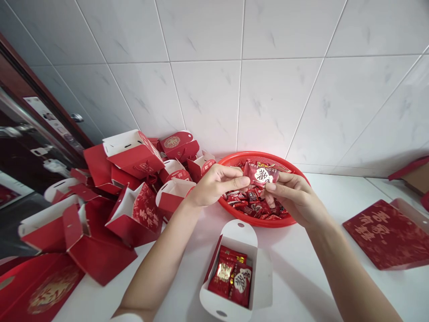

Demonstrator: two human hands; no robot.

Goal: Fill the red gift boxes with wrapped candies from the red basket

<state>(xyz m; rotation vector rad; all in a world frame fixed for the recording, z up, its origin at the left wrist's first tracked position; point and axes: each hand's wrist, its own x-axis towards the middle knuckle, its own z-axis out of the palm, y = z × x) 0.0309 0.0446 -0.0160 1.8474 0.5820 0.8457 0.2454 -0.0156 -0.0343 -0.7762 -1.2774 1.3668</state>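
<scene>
Between my two hands is a red candy packet with a white patch and dark characters, raised over the basket. My left hand pinches its left edge with thumb and fingers. The right side of the packet is gripped by my right hand. Below them a red plastic basket holds many wrapped candies. Nearer to me stands an open gift box, white inside, its flaps spread. Red and gold candy packets lie in it.
Many red gift boxes, mostly open, are heaped on the left. On the right lies a red box with gold characters. A tiled wall rises behind the white tabletop. A dark door with keys is at far left.
</scene>
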